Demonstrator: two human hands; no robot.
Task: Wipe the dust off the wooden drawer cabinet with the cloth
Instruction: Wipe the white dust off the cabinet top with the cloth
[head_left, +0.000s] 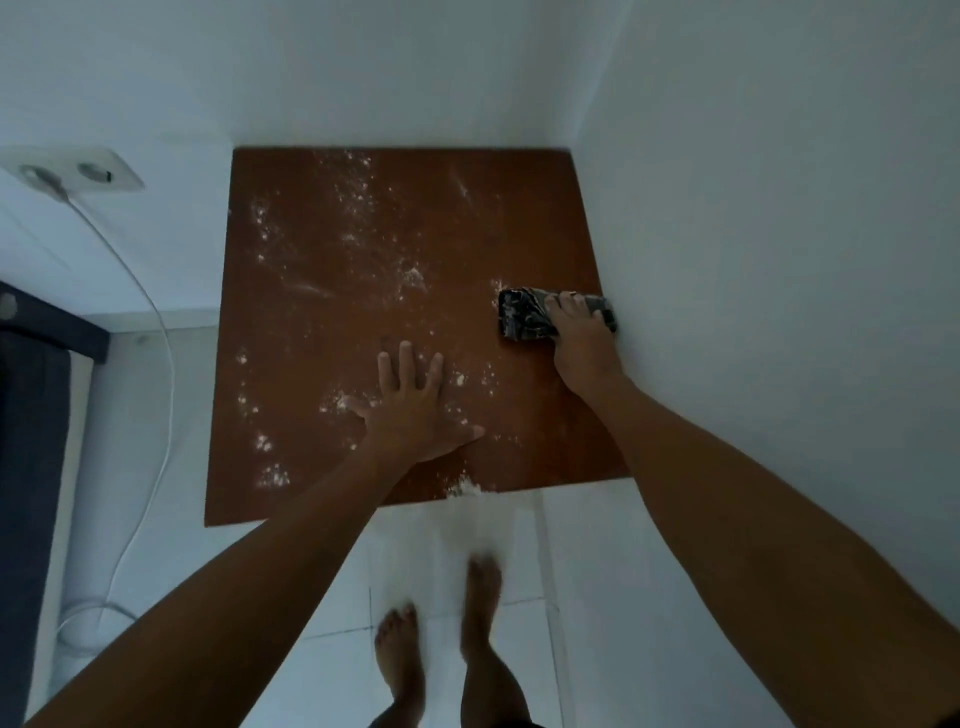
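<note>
I look straight down on the brown wooden top of the drawer cabinet (332, 322), set in a white corner. White dust (358, 202) is scattered over its back, left and front parts, with a small heap (465, 487) at the front edge. My right hand (582, 343) presses a dark patterned folded cloth (522, 314) flat on the top near the right edge, beside the wall. My left hand (415, 405) lies flat on the top near the front middle, fingers spread, holding nothing.
White walls (753, 260) close the back and right sides. A wall socket (98, 174) with a white cable (161, 338) hangs at the left. A dark bed edge (31, 415) is at far left. My bare feet (441, 639) stand on white floor tiles.
</note>
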